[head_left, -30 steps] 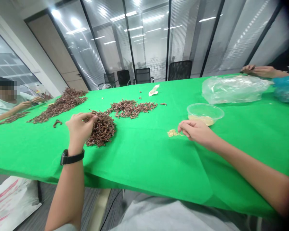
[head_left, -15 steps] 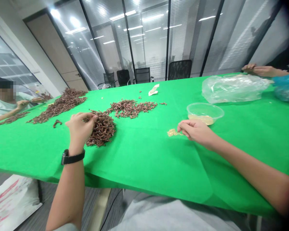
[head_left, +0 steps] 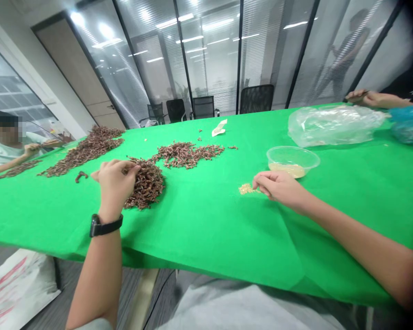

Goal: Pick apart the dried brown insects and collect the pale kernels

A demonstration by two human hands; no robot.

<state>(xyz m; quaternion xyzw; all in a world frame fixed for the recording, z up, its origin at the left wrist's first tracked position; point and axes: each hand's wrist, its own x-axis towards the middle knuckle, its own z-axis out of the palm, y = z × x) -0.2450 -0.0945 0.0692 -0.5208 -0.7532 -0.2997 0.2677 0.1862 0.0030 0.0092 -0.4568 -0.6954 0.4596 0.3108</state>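
With my left hand (head_left: 116,182) at the brown heap (head_left: 149,184) and my right hand (head_left: 278,185) beside the yellow grains (head_left: 245,189), I am pressing fingertips together, on what I cannot tell, while grains are lying few and the heap is looking mostly unfinished.

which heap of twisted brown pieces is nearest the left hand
The compact, rounded brown heap, partly hidden behind the left hand. The loose brown heap beyond it, the long brown heap leftward and the thin brown scatter all lie farther.
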